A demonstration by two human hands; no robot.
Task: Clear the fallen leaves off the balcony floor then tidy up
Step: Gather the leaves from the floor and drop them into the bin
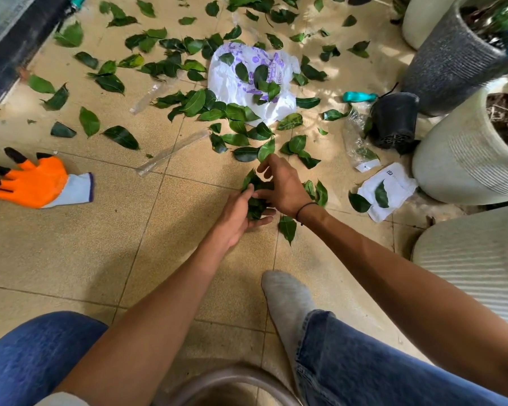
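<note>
Many green fallen leaves point(121, 136) lie scattered over the beige tiled balcony floor point(71, 247), thickest toward the far side. My left hand point(238, 216) grips a bunch of gathered leaves point(255, 197) just above the floor at the centre. My right hand point(282, 186) is right beside it, fingers curled over the top of the same bunch, with one leaf point(266, 149) at its fingertips. A white plastic bag with purple print point(247, 80) lies flat further out, several leaves on it.
An orange glove with black claws point(35, 181) lies at the left. Large planters point(464, 159) crowd the right side, with a small black pot point(395, 121) tipped over beside them. White packaging point(389, 189) and clear wrappers point(170, 152) litter the floor. A socked foot point(288, 297) is near.
</note>
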